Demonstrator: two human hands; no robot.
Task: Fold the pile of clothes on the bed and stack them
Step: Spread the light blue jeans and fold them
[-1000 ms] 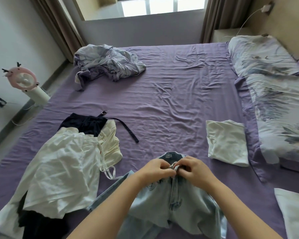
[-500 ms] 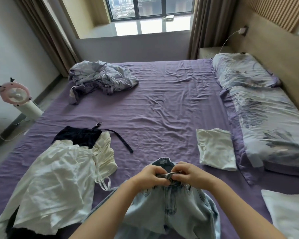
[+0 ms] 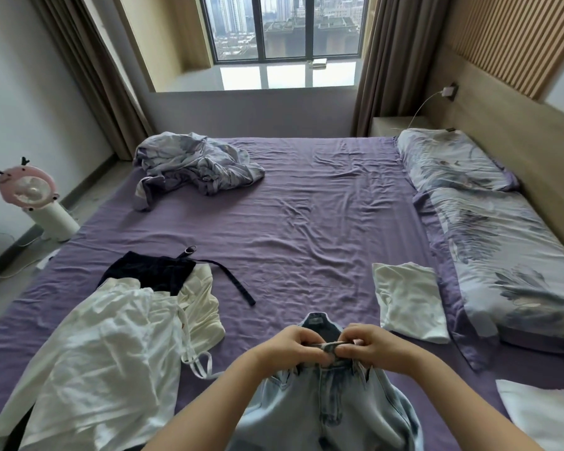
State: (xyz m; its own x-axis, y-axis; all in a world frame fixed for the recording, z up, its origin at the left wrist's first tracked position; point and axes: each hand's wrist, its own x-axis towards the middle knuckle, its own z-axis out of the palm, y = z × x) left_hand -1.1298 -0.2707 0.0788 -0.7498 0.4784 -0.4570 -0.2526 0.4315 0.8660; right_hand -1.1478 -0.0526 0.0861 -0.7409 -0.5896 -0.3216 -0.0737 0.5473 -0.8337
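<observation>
Both hands meet at the waistband of the light blue jeans (image 3: 332,405): the left hand (image 3: 293,348) and the right hand (image 3: 376,348) have their fingers curled tight, pinching the band at its front closure between them. The jeans hang below the hands over the near edge of the purple bed (image 3: 306,222). To the left lies the unfolded pile of white clothes (image 3: 111,353) with a dark garment (image 3: 150,271) at its top; to the right sits a folded white piece (image 3: 411,304), just beside the patterned pillow (image 3: 508,268).
</observation>
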